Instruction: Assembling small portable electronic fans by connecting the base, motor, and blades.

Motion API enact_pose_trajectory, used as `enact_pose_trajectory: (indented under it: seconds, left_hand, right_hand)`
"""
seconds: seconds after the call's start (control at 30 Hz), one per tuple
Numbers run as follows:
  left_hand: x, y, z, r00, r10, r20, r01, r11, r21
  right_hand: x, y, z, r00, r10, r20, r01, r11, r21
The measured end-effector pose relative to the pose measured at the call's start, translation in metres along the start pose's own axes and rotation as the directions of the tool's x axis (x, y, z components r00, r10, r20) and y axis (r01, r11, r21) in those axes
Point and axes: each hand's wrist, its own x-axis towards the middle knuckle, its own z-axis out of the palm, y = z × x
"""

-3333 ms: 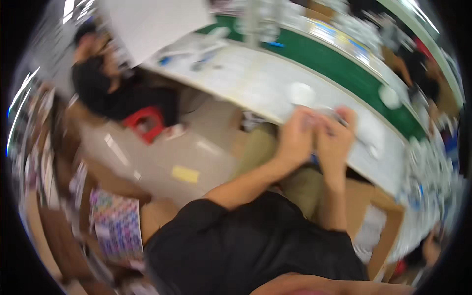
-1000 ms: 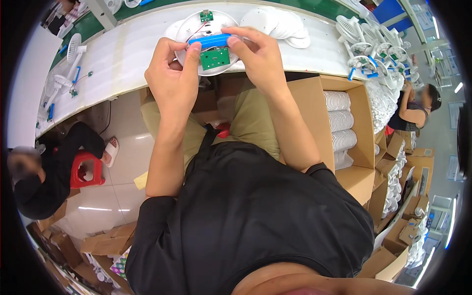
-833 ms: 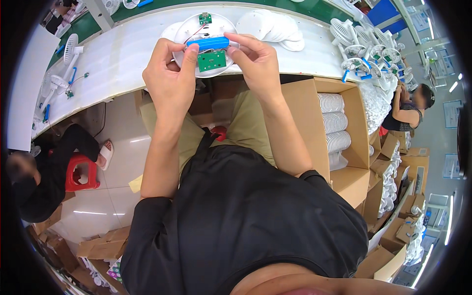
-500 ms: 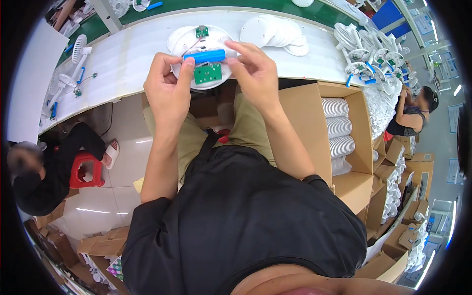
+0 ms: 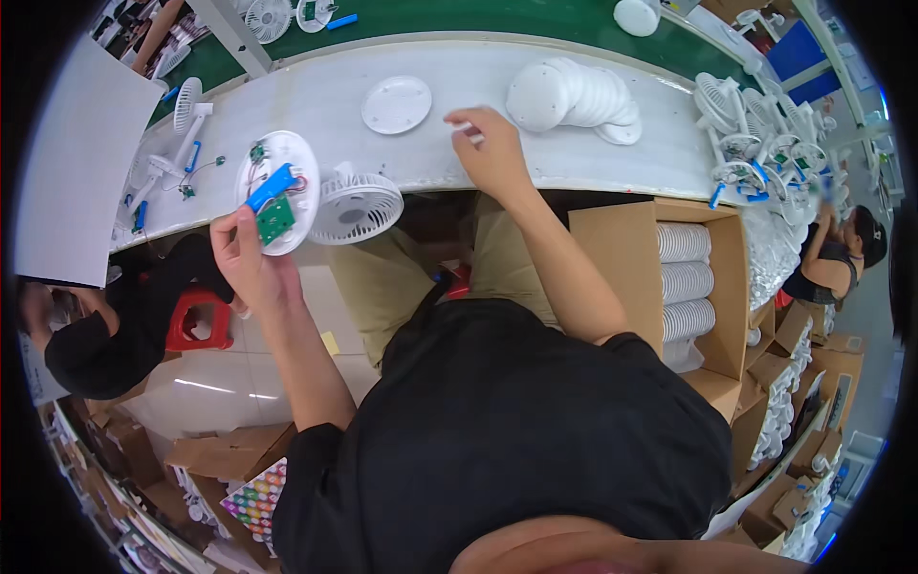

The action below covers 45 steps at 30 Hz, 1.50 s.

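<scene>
My left hand grips the lower rim of a small white desk fan's round base. The base is tilted up on its edge with its inner side showing: a blue cylindrical battery, a green circuit board, and a smaller green board at the top with thin wires. Its white fan head hangs out to the right at the table edge. Over the table, my right hand is empty, its fingers loosely bent and apart. A single white disc lies left of it, and a fanned-out row of white discs lies right.
Several fans with wires and blue batteries lie at the table's left and right ends. An open cardboard box with stacked white discs stands at my right. A person is at left beside a red stool; another person works far right.
My left hand has moved left and lower with the fan base, now tilted. The right hand has let go of the battery and moved right. The view has shifted a little.
</scene>
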Motion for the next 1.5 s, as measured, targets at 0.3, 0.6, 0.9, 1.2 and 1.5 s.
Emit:
enact_pose_trajectory:
  seconds: [0.3,0.6,0.9,1.2,1.5]
  left_hand:
    - [0.044,0.003,0.024,0.994,0.106,-0.033,-0.101,0.988,0.119]
    - [0.028,-0.053,0.085,0.998,0.067,0.018,-0.068,0.995,0.070]
    - [0.010,-0.061,0.111,0.976,0.106,0.193,-0.170,0.919,0.355]
    - [0.015,-0.046,0.107,0.983,-0.054,0.173,-0.004,0.947,0.321]
    - [0.005,-0.040,0.101,0.961,-0.120,0.250,0.030,0.941,0.337]
  right_hand:
    - [0.066,0.035,0.042,0.855,-0.447,0.265,0.516,0.783,-0.347]
    - [-0.014,0.002,-0.046,0.976,0.044,-0.212,-0.025,0.995,0.092]
    - [-0.032,0.024,-0.059,0.972,0.167,-0.165,-0.162,0.986,0.042]
    - [-0.050,0.023,-0.085,0.915,0.340,-0.218,-0.354,0.935,-0.031]
    - [-0.054,-0.035,-0.098,0.857,0.421,0.298,-0.516,0.677,0.525]
